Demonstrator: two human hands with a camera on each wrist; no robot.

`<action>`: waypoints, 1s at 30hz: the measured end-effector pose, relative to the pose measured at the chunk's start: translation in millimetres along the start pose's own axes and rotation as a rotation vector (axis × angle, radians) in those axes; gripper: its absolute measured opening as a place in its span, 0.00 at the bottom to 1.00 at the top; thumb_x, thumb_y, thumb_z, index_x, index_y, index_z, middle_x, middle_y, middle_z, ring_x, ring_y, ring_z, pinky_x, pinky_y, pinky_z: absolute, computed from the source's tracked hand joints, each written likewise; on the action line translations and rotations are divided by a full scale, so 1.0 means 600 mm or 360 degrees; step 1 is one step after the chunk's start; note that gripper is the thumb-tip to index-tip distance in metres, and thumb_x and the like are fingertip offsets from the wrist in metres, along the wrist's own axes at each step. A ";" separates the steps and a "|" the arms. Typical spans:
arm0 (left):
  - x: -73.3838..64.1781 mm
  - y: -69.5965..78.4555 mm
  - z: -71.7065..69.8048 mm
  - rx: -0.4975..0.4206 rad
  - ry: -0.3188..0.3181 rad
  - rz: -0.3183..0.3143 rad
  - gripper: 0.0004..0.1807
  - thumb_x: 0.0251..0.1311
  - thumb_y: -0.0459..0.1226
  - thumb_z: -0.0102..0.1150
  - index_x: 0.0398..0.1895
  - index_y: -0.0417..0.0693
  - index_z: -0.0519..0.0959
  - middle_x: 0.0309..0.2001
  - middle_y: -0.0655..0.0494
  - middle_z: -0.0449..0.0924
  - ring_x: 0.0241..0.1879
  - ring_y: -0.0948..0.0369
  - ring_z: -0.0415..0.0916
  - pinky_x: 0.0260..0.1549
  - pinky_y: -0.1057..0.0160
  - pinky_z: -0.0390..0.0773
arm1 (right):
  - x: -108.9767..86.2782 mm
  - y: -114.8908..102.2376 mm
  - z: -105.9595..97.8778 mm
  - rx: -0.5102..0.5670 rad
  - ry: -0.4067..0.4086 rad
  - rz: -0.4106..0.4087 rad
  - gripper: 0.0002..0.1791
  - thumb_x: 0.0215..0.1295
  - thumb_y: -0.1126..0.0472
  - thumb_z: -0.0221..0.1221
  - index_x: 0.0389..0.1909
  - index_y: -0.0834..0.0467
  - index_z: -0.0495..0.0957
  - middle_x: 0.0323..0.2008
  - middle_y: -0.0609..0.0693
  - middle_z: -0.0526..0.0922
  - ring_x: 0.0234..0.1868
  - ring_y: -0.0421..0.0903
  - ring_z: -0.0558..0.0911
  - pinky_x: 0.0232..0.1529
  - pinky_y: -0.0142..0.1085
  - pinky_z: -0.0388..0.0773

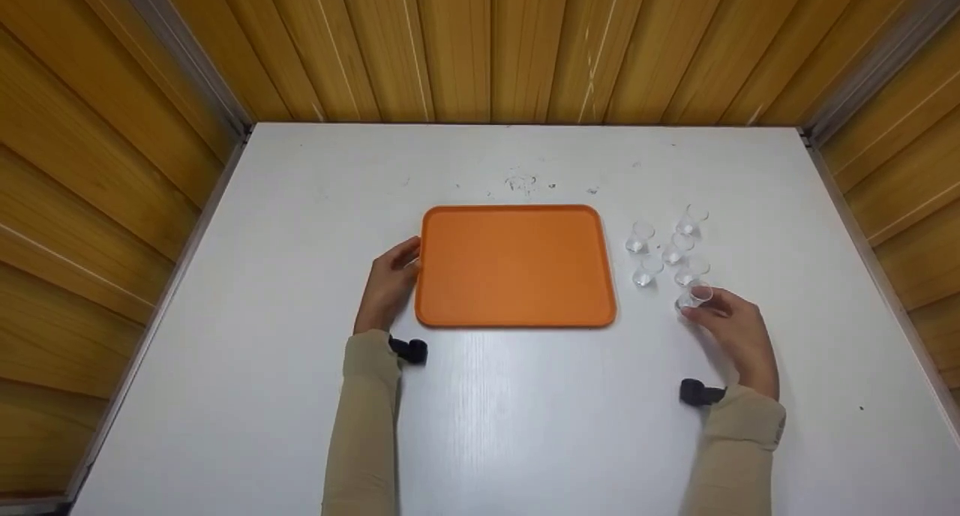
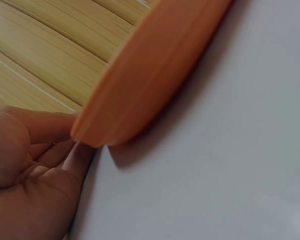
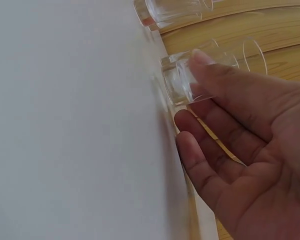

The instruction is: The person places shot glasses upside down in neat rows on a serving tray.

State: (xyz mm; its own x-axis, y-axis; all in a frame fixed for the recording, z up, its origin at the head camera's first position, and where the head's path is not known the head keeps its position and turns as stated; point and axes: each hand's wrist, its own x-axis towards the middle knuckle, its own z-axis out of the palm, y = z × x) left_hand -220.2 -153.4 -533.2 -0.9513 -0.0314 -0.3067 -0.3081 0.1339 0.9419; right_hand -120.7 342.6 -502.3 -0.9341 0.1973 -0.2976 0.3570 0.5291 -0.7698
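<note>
An orange rectangular tray lies on the white table. At its left edge is my left hand, with bent fingers and thumb at the rim; the left wrist view shows this hand against the tray's corner, its fingertips partly hidden behind the rim. Over on the right, my right hand pinches a small clear shot glass between thumb and fingers. In the right wrist view the held glass has its base close to the table; whether it touches cannot be told.
Several more clear shot glasses stand in a loose cluster right of the tray, just beyond the right hand. Wood-patterned panels wall the table at the back and both sides. Small dark marks spot the tabletop behind the tray.
</note>
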 end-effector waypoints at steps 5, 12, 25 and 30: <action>0.001 -0.001 0.000 -0.0014 -0.0003 0.0024 0.25 0.67 0.35 0.54 0.67 0.58 0.69 0.66 0.59 0.70 0.68 0.60 0.63 0.65 0.61 0.69 | -0.006 -0.010 -0.003 0.0013 -0.0022 0.0002 0.37 0.58 0.38 0.63 0.62 0.58 0.70 0.66 0.58 0.69 0.62 0.49 0.69 0.61 0.40 0.67; 0.003 0.001 -0.001 -0.0027 -0.0003 -0.0005 0.25 0.67 0.33 0.52 0.67 0.57 0.69 0.66 0.59 0.70 0.67 0.61 0.65 0.64 0.63 0.69 | -0.015 -0.024 -0.008 -0.0026 0.0020 -0.0037 0.34 0.56 0.39 0.64 0.58 0.55 0.73 0.60 0.47 0.75 0.50 0.29 0.72 0.49 0.20 0.69; -0.001 0.001 -0.003 -0.0080 -0.0036 0.0027 0.25 0.68 0.34 0.52 0.67 0.56 0.69 0.65 0.59 0.71 0.66 0.61 0.66 0.64 0.62 0.70 | -0.022 -0.066 -0.002 0.0092 0.0084 -0.0180 0.33 0.56 0.43 0.66 0.58 0.57 0.74 0.51 0.37 0.77 0.48 0.29 0.74 0.47 0.14 0.70; -0.001 0.000 -0.003 -0.0110 -0.0041 0.0026 0.24 0.68 0.33 0.52 0.67 0.55 0.69 0.65 0.58 0.71 0.66 0.61 0.66 0.63 0.63 0.71 | -0.017 -0.087 0.008 0.0111 0.0051 -0.0206 0.34 0.56 0.43 0.66 0.59 0.57 0.73 0.53 0.40 0.77 0.48 0.31 0.75 0.47 0.15 0.71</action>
State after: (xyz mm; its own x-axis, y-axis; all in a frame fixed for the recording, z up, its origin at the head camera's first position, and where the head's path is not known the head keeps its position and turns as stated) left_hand -219.9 -155.2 -532.5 -0.9558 -0.0040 -0.2940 -0.2937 0.0653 0.9537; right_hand -129.7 309.2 -461.9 -0.9716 0.1580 -0.1761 0.2321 0.4937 -0.8381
